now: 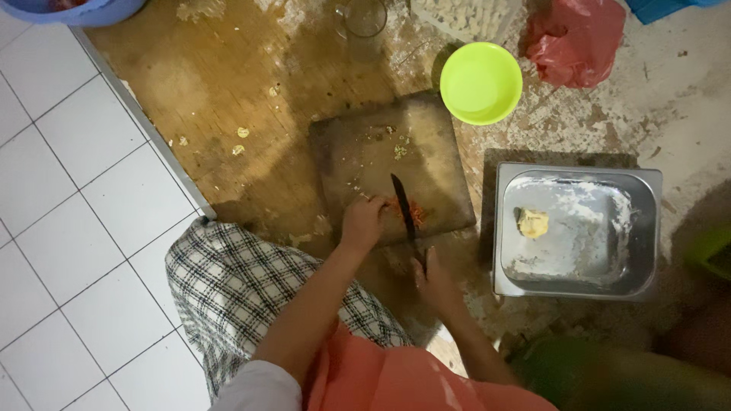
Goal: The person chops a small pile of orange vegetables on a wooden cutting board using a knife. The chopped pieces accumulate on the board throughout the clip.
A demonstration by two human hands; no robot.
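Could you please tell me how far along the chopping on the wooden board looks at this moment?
Some is done: chopped red bits lie beside the dark-bladed knife on the worn wooden cutting board. In hand: the right hand grips the knife while the left hand steadies the red piece. Left: the round lime-green plastic bowl looks empty, so nothing seems moved off the board yet.

A dark-bladed knife with a pointed tip lies lengthwise over the near right corner of a worn, stained wooden cutting board set flat on the floor, its tip pointing far. Under the blade sits a small heap of chopped red chilli. Pale scraps dot the middle and far part of the board
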